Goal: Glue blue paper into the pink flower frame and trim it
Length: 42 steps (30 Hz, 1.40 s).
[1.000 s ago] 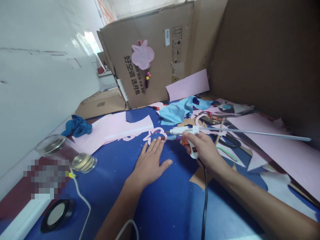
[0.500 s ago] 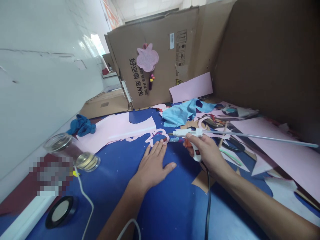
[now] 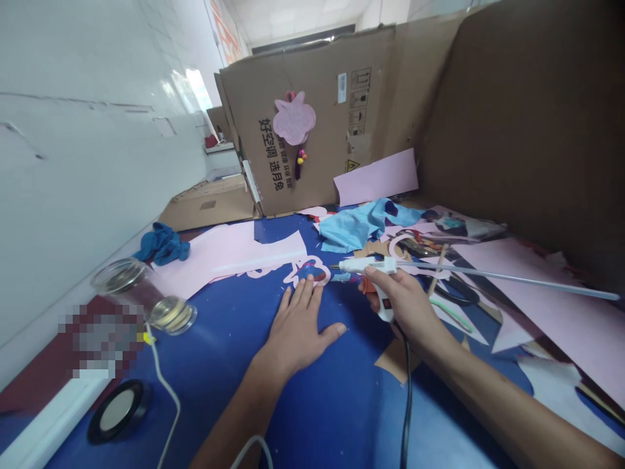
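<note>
My left hand [image 3: 297, 329] lies flat on the blue table cover [image 3: 224, 365], fingers spread, fingertips just short of a pink cut-out shape [image 3: 306, 271]. My right hand [image 3: 400, 301] grips a white hot glue gun [image 3: 367, 267] with an orange trigger. Its nozzle points left, close to the cut-out's right edge. A long clear glue stick [image 3: 512, 280] runs out of the gun's back to the right. The gun's black cord [image 3: 405, 391] trails down beside my right forearm.
Pink sheets [image 3: 219, 251], light blue cloth [image 3: 361, 225], black scissors [image 3: 456, 290] and scraps lie behind the hands. Cardboard walls [image 3: 322, 98] bearing a pink flower [image 3: 293, 117] enclose the back and right. At left are a lying glass jar [image 3: 141, 296], a tape roll [image 3: 114, 412], a white cable [image 3: 166, 391].
The view has shifted slightly, so everything sits a little further right. Both hands and the glue gun hold the same pose relative to the pink cut-out.
</note>
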Each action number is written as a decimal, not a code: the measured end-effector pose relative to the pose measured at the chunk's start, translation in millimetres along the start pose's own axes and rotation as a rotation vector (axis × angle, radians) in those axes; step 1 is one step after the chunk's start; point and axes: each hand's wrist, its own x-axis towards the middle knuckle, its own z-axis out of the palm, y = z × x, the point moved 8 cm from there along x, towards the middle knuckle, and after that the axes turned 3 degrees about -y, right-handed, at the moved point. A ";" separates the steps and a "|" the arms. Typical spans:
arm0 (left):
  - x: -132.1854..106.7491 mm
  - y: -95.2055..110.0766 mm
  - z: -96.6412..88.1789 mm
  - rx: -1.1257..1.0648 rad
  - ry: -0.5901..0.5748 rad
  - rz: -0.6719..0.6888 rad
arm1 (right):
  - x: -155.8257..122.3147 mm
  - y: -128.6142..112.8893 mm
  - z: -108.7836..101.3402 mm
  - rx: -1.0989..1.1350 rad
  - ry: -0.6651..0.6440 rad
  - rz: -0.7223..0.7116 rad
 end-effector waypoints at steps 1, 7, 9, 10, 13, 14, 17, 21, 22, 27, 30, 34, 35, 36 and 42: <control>0.3 -2.1 -2.4 0.006 0.012 -0.010 | -0.1 -0.2 0.1 -0.001 -0.002 -0.001; 2.3 -26.9 -15.1 0.034 0.036 -0.167 | -1.7 -2.0 0.1 0.018 0.005 -0.001; 3.4 -29.1 -13.0 0.023 0.031 -0.165 | -2.4 -1.8 0.2 0.026 0.008 0.005; 4.0 -28.1 -10.5 0.017 0.028 -0.146 | -2.8 -1.8 0.3 0.029 0.008 0.006; 6.0 -23.9 -0.8 -0.004 0.013 -0.087 | -3.8 -3.2 0.5 0.035 0.005 -0.001; 6.5 -23.2 0.9 -0.010 0.021 -0.076 | -4.0 -3.9 0.5 0.031 0.005 -0.002; 7.5 -22.3 0.6 -0.014 0.069 -0.053 | -4.6 -4.8 0.3 0.001 0.014 0.016; 9.3 -21.0 2.5 0.000 0.049 -0.042 | -5.0 -5.1 1.1 -0.002 0.017 0.032; 9.6 -19.7 1.9 0.006 0.057 -0.034 | -5.0 -4.9 1.2 0.004 0.019 0.032; 10.2 -10.9 3.5 -0.003 0.026 0.005 | -4.0 -4.2 1.5 0.003 0.013 0.025; 9.6 -8.1 2.9 -0.009 0.029 0.013 | -3.5 -4.1 1.9 -0.002 0.007 0.026; 9.1 -5.1 2.9 -0.019 0.041 0.045 | -3.9 -4.2 2.1 -0.003 0.012 0.030; 9.2 -5.0 2.7 -0.023 0.046 0.045 | -4.0 -4.7 2.3 -0.002 0.013 0.025; 9.2 -4.9 2.3 -0.025 0.052 0.045 | -4.2 -5.2 2.6 -0.001 0.011 0.019; 9.2 -2.1 0.6 -0.024 0.059 0.073 | -5.1 -6.2 2.2 -0.015 0.023 0.017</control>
